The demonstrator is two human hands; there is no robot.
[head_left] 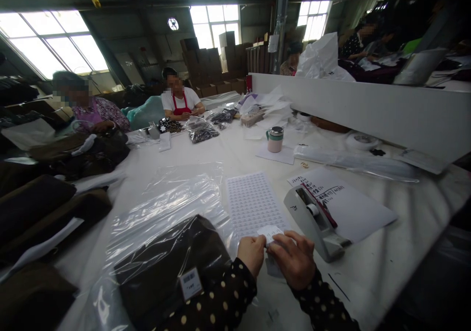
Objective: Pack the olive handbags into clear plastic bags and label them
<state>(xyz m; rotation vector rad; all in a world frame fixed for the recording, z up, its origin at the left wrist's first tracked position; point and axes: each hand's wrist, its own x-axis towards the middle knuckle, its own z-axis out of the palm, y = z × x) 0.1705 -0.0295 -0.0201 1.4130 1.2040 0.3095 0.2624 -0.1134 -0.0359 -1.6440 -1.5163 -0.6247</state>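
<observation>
1. With left hand (252, 255), pinches the lower left edge of a small white slip (270, 233) between thumb and bent forefinger.
2. With right hand (294, 260), meets the slip's lower edge, fingers bent and fingertips close to the left thumb; from this angle, cannot tell whether pinching it or merely resting there.
3. Has the slip over the near end of a label sheet (255, 198), printed in tight rows and lying flat on the white table (397, 262).
4. To the left, has a dark folded garment (162, 262) inside a clear plastic bag (162, 188), with a barcode tag (190, 284) showing near the left sleeve's pale dots.
5. Just right of the sheet, has a grey tape dispenser (316, 230), standing partly over a handwritten paper (356, 203).
6. Farther out, shows a lidded mug (275, 142) on white paper, and long clear plastic (353, 164) stretched toward the right.
7. At far left, shows dark bundles (40, 208) heaped up.
8. Across the table, shows a person in a red apron (182, 106), near bags of small dark pieces (201, 129).
</observation>
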